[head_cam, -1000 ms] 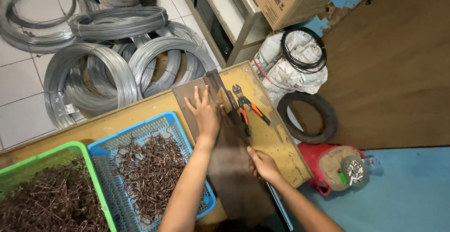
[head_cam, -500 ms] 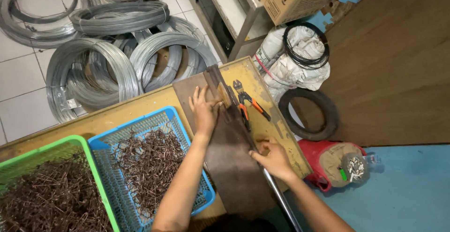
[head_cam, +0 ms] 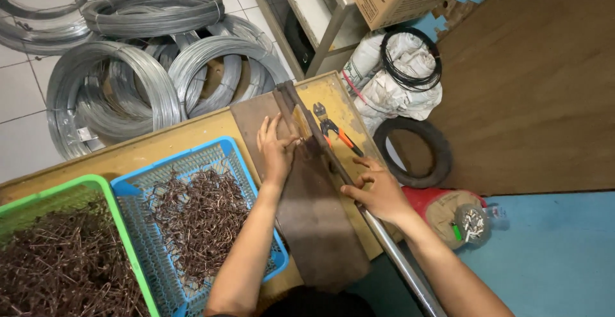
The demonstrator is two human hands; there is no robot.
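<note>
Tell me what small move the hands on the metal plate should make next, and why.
Probably swing the long lever bar down. The right hand already rests on that bar, and the left hand lies flat on the brown metal plate, fingers spread beside the hinge as if steadying something there. What lies under the fingers is hidden, so this is a guess.

The left hand [head_cam: 277, 149] presses flat on a rusty metal plate [head_cam: 314, 214] while the right hand [head_cam: 378, 190] grips its long lever [head_cam: 359, 195].
</note>
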